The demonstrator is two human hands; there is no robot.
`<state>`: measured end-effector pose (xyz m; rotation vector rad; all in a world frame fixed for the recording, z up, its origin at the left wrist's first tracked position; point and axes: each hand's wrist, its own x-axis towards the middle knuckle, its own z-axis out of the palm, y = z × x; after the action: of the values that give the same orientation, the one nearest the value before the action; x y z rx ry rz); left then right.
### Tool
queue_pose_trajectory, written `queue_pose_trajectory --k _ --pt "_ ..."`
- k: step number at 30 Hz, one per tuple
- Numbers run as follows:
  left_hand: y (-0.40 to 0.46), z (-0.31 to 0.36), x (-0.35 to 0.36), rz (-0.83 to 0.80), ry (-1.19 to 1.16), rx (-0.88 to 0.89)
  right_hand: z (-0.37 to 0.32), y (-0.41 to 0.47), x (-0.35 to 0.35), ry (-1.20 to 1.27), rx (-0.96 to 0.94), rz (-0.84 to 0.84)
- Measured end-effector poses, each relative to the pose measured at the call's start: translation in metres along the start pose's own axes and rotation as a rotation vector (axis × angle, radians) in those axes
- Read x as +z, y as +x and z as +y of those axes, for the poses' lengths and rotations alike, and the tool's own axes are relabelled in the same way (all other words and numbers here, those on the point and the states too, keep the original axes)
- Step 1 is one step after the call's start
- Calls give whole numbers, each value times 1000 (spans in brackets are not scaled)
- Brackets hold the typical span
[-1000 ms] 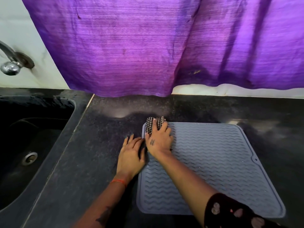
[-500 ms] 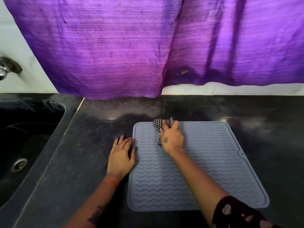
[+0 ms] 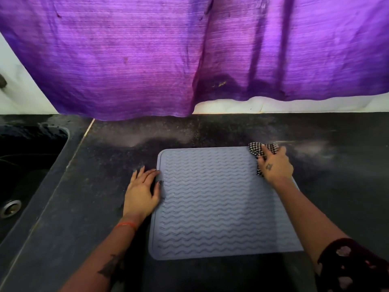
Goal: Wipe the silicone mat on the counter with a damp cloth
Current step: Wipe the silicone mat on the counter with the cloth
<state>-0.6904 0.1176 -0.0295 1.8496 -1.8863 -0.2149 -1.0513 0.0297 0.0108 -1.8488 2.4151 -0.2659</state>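
Purple curtain (image 3: 147, 60) hangs across the far wall, hem reaching down to the back edge of the counter on the left half. Black counter (image 3: 101, 186) runs full width, dusty grey smears along its far strip. Dark sink (image 3: 27, 165) is set into the counter at far left, with a metal drain (image 3: 10, 208) in its near corner. Grey silicone mat (image 3: 216, 207) lies flat on the counter, centre-right, wavy ribs up, near edge short of the counter front. Left hand (image 3: 143, 192) is flat, fingers straight and spread, palm on the counter just beside the mat's left edge, thumb overlapping the rim. Right hand (image 3: 273, 165) is at the mat's far right corner, fingers curled down on a bunched black-and-white checked cloth (image 3: 257, 151), pressing it onto the mat. Hands are well apart, one at each side of the mat. Orange thread band (image 3: 126, 225) on the left wrist; dark patterned sleeve (image 3: 353, 268) on the right forearm.
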Motion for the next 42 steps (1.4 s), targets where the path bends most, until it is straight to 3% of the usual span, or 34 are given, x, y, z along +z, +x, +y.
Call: queue_pose_trajectory --k 8,11,17,22,25,31,42 --pt "0 1 -2 -10 -13 -12 36 17 -10 171 124 -42" --pt "-1 0 -2 -10 -19 -15 22 15 -15 304 177 40" --pt "0 1 -3 -19 -33 -21 -85 -54 0 530 -184 36" --pt "0 1 -3 -32 -36 -21 -181 -110 26 582 -295 -85" --pt "1 1 -3 -28 -34 -26 -202 -128 45 507 -390 -158" --pt "-1 3 -5 -27 -60 -14 -188 -119 45 381 -413 -142" --pt "-1 2 -4 -24 -62 -28 -92 -78 32 370 -153 -84"
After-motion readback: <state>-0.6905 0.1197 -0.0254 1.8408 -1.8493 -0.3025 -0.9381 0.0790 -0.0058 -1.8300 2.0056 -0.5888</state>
